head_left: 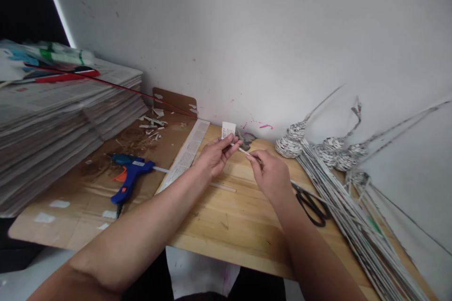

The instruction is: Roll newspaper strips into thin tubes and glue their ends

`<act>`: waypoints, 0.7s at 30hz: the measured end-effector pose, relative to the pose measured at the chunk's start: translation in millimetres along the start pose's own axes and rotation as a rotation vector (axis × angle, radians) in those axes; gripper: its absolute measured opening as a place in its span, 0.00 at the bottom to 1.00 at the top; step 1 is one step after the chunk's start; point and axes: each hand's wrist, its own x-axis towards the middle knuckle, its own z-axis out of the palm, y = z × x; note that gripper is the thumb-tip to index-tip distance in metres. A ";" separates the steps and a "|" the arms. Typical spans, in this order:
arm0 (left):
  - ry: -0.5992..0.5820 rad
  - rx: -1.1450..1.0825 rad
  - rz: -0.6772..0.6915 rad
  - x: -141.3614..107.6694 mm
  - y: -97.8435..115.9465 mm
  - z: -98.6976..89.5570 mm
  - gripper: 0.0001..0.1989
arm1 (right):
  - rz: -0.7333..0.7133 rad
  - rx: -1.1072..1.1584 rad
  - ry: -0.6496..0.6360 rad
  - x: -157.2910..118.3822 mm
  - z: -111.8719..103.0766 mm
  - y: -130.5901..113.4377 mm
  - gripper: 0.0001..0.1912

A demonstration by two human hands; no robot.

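My left hand [217,153] is closed on a strip of printed paper, its flat end [229,129] sticking up above the fingers. From there a thin rolled paper stick [244,151] slants down to the right. My right hand [271,171] pinches that stick near its other end, fingers curled round it. Both hands are above the wooden tabletop [226,225]. Under my left forearm lies a flat newspaper strip [189,150], and a thin white glue stick [226,187] shows beyond the wrist.
A blue glue gun [130,178] lies on cardboard [81,211] at left, near paper scraps [154,123] and a newspaper stack [70,117]. Black-handled scissors [312,204], a bundle of paper sticks [346,207] and several woven paper pieces [290,146] are at right. A wall rises behind.
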 end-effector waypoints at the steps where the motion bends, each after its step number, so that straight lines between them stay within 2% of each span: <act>1: -0.006 -0.006 0.006 -0.2 0.7 0.4 0.01 | -0.012 -0.027 0.006 0.6 -0.1 0.2 0.14; 10: 0.010 -0.066 0.003 5.5 14.3 2.0 0.02 | -0.012 -0.179 0.055 -0.4 -5.0 -3.4 0.11; 12: 0.000 -0.076 -0.017 6.8 17.5 1.8 0.02 | 0.006 -0.170 0.001 0.0 -6.0 -7.7 0.14; 15: -0.013 -0.096 -0.033 8.7 21.1 0.4 0.03 | 0.043 -0.076 -0.144 1.5 -7.0 -16.4 0.19; 17: -0.022 -0.108 -0.040 10.5 22.7 -1.1 0.03 | 0.072 -0.010 -0.210 1.8 -8.0 -22.8 0.19; 21: -0.021 -0.115 -0.069 13.7 24.6 -3.9 0.03 | 0.134 -0.045 -0.146 -2.7 -10.5 -33.9 0.13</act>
